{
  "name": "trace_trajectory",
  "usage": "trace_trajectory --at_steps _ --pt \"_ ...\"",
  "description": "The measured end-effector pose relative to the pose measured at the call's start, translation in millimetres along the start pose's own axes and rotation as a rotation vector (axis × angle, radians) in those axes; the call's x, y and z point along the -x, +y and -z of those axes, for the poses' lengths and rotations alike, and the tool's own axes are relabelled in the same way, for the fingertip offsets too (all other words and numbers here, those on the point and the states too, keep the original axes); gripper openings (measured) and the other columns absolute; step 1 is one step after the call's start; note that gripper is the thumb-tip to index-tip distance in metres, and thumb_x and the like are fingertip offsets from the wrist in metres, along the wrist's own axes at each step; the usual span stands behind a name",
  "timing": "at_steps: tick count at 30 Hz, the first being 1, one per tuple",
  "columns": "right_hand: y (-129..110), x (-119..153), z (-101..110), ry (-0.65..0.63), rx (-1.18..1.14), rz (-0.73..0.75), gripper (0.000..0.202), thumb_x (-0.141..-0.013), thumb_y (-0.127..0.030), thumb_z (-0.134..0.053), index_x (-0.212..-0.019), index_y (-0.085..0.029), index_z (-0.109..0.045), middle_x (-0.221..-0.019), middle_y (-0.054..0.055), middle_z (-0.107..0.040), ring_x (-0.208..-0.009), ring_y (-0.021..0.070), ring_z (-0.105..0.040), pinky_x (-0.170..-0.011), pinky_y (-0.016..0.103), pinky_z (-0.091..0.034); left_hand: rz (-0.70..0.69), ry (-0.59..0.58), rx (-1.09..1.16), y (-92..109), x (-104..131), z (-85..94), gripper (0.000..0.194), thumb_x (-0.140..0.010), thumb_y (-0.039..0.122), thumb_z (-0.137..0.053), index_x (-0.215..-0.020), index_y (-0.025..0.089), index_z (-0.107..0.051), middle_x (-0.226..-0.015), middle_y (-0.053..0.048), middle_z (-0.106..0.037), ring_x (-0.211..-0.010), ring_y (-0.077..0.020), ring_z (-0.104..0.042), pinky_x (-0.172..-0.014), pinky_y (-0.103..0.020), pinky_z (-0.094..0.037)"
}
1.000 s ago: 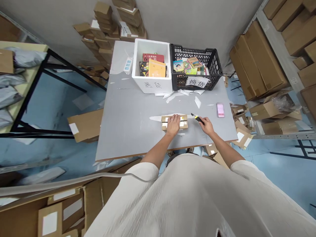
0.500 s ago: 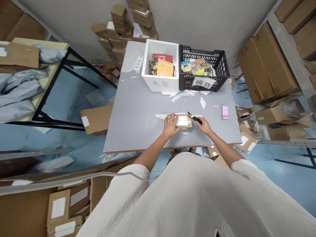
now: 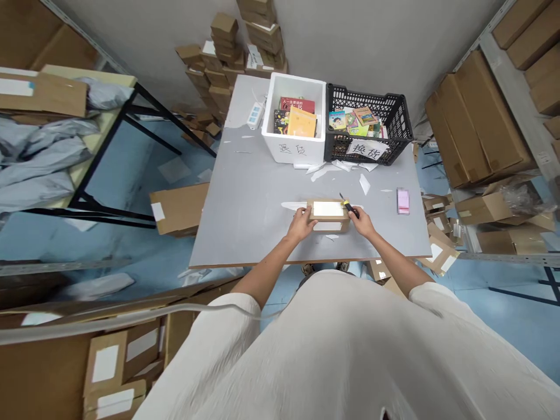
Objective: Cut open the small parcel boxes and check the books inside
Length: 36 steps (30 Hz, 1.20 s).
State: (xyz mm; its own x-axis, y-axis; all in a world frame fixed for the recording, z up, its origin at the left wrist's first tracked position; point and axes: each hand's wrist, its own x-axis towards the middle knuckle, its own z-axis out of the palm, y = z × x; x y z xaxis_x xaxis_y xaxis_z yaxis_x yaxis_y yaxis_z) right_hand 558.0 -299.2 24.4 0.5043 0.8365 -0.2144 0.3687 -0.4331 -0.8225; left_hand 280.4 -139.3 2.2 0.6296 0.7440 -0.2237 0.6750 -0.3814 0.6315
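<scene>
A small brown cardboard box (image 3: 329,217) with white labels sits on the grey table (image 3: 249,192) near its front edge. My left hand (image 3: 301,223) grips the box at its left end, thumb and fingers closed round it. At the right end, my right hand (image 3: 361,220) is closed on a black and yellow utility knife (image 3: 350,207), its blade pointing up and left. The fingers of that hand also touch the box, or rest just beside it; I cannot tell which.
Behind the box stand a white foam bin (image 3: 293,149) and a black plastic crate (image 3: 371,149), both holding books. A phone (image 3: 403,201) lies at the right. Paper scraps (image 3: 364,184) are scattered about. A power strip (image 3: 255,115) is at the back left. Cardboard boxes (image 3: 179,209) crowd the floor.
My left hand has gone from lying flat on the box to gripping its left end. The box has tipped, showing a second label. My right hand, still with the knife, has come to its right end.
</scene>
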Motion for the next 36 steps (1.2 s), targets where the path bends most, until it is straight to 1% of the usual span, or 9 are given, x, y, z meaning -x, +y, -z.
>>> trace_trajectory --at_steps 4,6,9,12,18,21,28,33,36 --pt "7 -6 11 0.073 -0.033 -0.088 0.051 -0.103 -0.064 -0.058 -0.133 -0.025 -0.071 -0.121 0.011 -0.083 -0.115 0.0312 -0.077 -0.11 0.052 -0.06 0.017 -0.073 0.01 11 -11 -0.7 0.071 -0.104 0.056 -0.065 -0.166 0.024 -0.057 -0.152 -0.018 -0.06 -0.139 -0.0396 -0.063 -0.119 -0.05 -0.053" --pt "12 -8 12 0.093 -0.075 -0.121 0.05 -0.103 -0.064 -0.056 -0.132 -0.025 -0.07 -0.122 0.01 -0.083 -0.114 0.03 -0.078 -0.109 0.051 -0.061 0.052 -0.085 0.021 15 -15 -3.3 0.069 -0.106 0.057 -0.062 -0.166 0.022 -0.057 -0.151 -0.019 -0.061 -0.135 -0.0394 -0.066 -0.118 -0.05 -0.054" --pt "17 -6 12 0.113 -0.088 -0.131 0.049 -0.102 -0.064 -0.057 -0.129 -0.026 -0.069 -0.127 0.011 -0.081 -0.115 0.0295 -0.078 -0.11 0.051 -0.06 0.099 -0.051 0.076 19 -19 -8.4 0.075 -0.109 0.05 -0.057 -0.177 0.021 -0.042 -0.157 -0.021 -0.061 -0.135 -0.0375 -0.068 -0.117 -0.049 -0.053" --pt "21 -2 13 0.101 -0.045 -0.133 0.049 -0.1 -0.064 -0.057 -0.129 -0.025 -0.068 -0.131 0.013 -0.08 -0.118 0.0305 -0.077 -0.114 0.052 -0.057 0.105 -0.053 0.101 20 -19 -11.8 0.088 -0.107 0.045 -0.06 -0.183 0.02 -0.024 -0.16 -0.023 -0.061 -0.139 -0.0372 -0.066 -0.117 -0.048 -0.053" --pt "24 4 12 0.035 0.009 -0.133 0.053 -0.1 -0.068 -0.056 -0.129 -0.025 -0.068 -0.124 0.013 -0.082 -0.116 0.0319 -0.075 -0.11 0.05 -0.057 0.117 -0.103 0.021 15 -14 -14.7 0.113 -0.096 0.041 -0.079 -0.185 0.02 -0.012 -0.161 -0.024 -0.063 -0.144 -0.0411 -0.065 -0.115 -0.047 -0.052" --pt "22 5 7 0.026 0.011 -0.127 0.053 -0.1 -0.07 -0.057 -0.127 -0.026 -0.069 -0.119 0.011 -0.083 -0.112 0.0315 -0.075 -0.105 0.049 -0.059 0.146 -0.14 0.015 13 -13 -18.7 0.113 -0.097 0.037 -0.077 -0.185 0.019 -0.008 -0.156 -0.024 -0.068 -0.14 -0.04 -0.069 -0.109 -0.045 -0.055" --pt "16 9 5 0.042 -0.005 -0.129 0.049 -0.104 -0.065 -0.054 -0.13 -0.026 -0.068 -0.113 0.008 -0.084 -0.109 0.0297 -0.079 -0.107 0.049 -0.06 0.16 -0.122 0.051 18 -8 -20.5 0.096 -0.101 0.026 -0.063 -0.184 0.013 -0.016 -0.145 -0.025 -0.074 -0.13 -0.0403 -0.075 -0.105 -0.049 -0.058" --pt "10 11 15 0.066 -0.071 -0.128 0.047 -0.105 -0.066 -0.054 -0.128 -0.027 -0.069 -0.111 0.007 -0.085 -0.108 0.0288 -0.082 -0.108 0.048 -0.061 0.127 -0.055 0.084 23 -2 -10.1 0.088 -0.102 0.032 -0.061 -0.18 0.015 -0.025 -0.133 -0.02 -0.078 -0.121 -0.0368 -0.076 -0.103 -0.047 -0.06" --pt "6 8 19 0.086 -0.098 -0.11 0.05 -0.104 -0.067 -0.055 -0.128 -0.026 -0.069 -0.115 0.009 -0.085 -0.106 0.029 -0.082 -0.107 0.048 -0.062 0.144 -0.019 0.063 33 -1 -2.2 0.076 -0.106 0.035 -0.058 -0.175 0.016 -0.034 -0.137 -0.02 -0.075 -0.12 -0.0359 -0.076 -0.104 -0.047 -0.059"
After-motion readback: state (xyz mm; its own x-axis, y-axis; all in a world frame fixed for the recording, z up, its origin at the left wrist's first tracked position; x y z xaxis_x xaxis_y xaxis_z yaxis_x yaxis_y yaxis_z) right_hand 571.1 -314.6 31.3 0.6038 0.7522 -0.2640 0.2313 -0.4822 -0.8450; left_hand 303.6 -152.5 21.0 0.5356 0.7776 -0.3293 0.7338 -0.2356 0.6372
